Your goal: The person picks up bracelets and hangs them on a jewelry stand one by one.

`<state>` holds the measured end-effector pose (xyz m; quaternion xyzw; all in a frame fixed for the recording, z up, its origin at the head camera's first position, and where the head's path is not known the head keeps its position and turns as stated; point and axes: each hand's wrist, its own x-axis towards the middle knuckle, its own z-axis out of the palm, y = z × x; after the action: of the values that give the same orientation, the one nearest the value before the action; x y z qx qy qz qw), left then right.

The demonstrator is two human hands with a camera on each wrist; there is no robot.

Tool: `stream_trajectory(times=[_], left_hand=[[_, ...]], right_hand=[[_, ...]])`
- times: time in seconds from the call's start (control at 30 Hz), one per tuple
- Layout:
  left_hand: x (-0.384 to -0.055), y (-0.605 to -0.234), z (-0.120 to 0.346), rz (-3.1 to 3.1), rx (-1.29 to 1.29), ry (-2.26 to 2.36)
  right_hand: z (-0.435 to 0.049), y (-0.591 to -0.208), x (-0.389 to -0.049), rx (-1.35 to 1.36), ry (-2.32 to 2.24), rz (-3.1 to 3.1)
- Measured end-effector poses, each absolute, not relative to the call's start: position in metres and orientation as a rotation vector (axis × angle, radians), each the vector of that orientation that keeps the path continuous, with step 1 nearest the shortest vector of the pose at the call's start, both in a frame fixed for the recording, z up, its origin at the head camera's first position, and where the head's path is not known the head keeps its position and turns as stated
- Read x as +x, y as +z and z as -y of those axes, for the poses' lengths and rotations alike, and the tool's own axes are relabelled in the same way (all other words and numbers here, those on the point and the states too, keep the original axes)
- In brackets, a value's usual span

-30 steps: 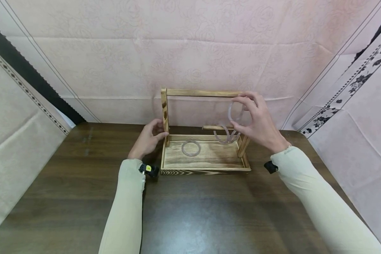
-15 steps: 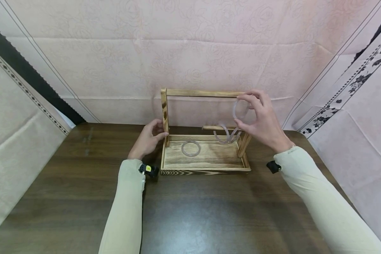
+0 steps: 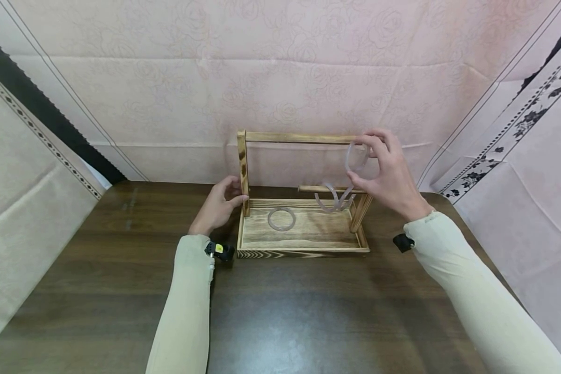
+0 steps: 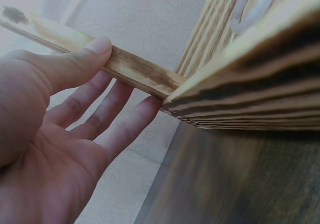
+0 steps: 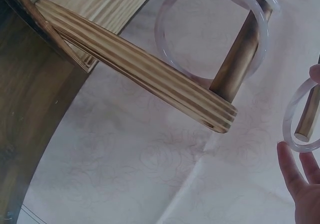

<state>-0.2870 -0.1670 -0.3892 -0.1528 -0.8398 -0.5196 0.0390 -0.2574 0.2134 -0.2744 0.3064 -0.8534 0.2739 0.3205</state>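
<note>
My right hand (image 3: 389,176) pinches a pale translucent bangle (image 3: 347,159) between thumb and fingers at the right end of the wooden rack's upper bar (image 3: 299,137). In the right wrist view the bar's free end (image 5: 306,124) shows inside the bangle's ring. A few similar bangles (image 3: 329,209) hang on the lower bar (image 3: 310,188), which runs left from the short right post (image 3: 359,214). Another bangle (image 3: 269,220) lies flat in the tray base (image 3: 304,253). My left hand (image 3: 216,206) holds the tall left post (image 4: 135,66), thumb on one side and fingers behind.
The rack stands near the back edge of a dark wooden table (image 3: 280,317). Behind it hangs a pale patterned cloth (image 3: 280,78), with more cloth at both sides. Dark wrist cameras (image 3: 222,252) are strapped to both sleeves.
My right hand has shifted slightly right with the bangle, along the end of the upper bar. The left hand, the rack and the other bangles look unmoved.
</note>
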Motion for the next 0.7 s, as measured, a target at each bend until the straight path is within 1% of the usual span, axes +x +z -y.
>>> stream_trajectory(times=[0.7], left_hand=[[-0.2867,-0.3889,0.1663,2.581,-0.453,-1.599]], right_hand=[[-0.2104,-0.271,-0.2649,0.791,0.736,2.262]])
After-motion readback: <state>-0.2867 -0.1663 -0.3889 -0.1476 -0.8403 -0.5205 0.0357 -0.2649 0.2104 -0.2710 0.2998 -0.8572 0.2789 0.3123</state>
